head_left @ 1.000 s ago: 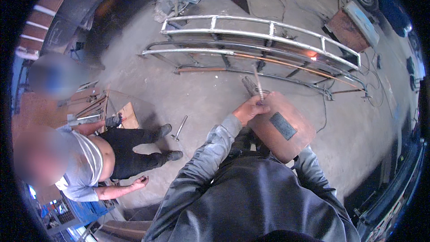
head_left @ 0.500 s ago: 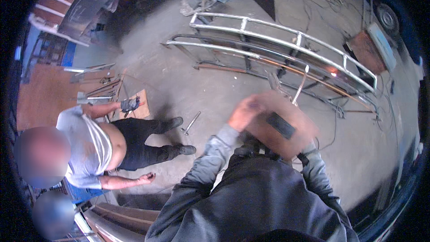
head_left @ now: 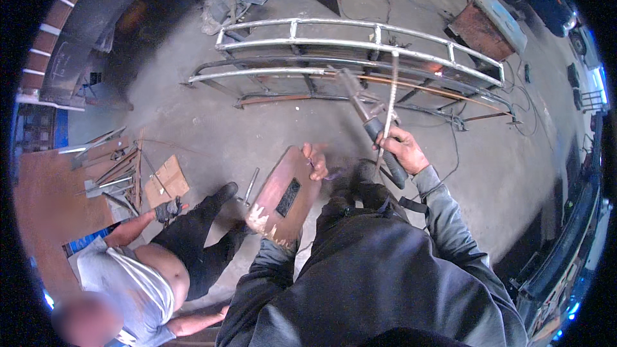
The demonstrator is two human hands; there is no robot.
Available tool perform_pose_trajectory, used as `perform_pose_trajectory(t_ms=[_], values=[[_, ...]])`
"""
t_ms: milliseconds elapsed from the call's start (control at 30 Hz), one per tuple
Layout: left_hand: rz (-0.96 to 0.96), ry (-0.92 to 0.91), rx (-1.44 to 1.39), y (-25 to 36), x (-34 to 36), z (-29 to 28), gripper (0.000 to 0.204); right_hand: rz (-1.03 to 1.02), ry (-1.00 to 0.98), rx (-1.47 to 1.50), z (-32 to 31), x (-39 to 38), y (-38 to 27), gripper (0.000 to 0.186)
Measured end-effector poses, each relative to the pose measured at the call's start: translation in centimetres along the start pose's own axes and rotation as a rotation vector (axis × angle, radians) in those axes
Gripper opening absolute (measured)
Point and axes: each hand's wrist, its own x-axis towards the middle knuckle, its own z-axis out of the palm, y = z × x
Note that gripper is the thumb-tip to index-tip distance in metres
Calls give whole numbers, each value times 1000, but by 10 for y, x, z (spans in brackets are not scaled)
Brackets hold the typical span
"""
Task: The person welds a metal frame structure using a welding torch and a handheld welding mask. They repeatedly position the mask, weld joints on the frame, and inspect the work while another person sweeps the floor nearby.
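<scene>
My left hand (head_left: 315,161) grips the edge of a brown hand-held welding shield (head_left: 267,203), fingers curled over its top right side. A dark rectangular window (head_left: 288,197) sits in the board, and its lower corner is worn pale. In front of my body, my right hand (head_left: 406,150) is closed round the black handle of a welding electrode holder (head_left: 371,123), whose metal head points up and left. A pale, textured rod (head_left: 391,97) rises past the holder beside my right fingers; whether the holder clamps it, I cannot tell.
A silver and dark tubular metal frame (head_left: 334,72) spans the floor ahead. A hammer (head_left: 250,186) stands left of the shield. Another person (head_left: 146,274) is at the lower left, near metal scraps (head_left: 132,177) and a wooden board (head_left: 167,181). A rusty box (head_left: 486,26) and cables are farther right.
The shield has swung left and turned, moving with my left hand away from the front of my right hand. My right hand and the electrode holder now show. My view has shifted.
</scene>
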Motion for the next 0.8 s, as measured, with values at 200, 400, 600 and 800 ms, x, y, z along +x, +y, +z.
perform_pose_trajectory(t_ms=[200,400,600,800], values=[[-302,242,234,-45,37,27,33,-85,-66,-67,12,-1,3,19],[-545,242,592,-41,46,27,35,-158,-189,-233,23,8,10,20],[-499,103,677,-44,66,34,39,-76,-214,-327,9,11,6,22],[-382,411,620,-40,67,55,33,-51,-120,-254,4,27,-13,22]])
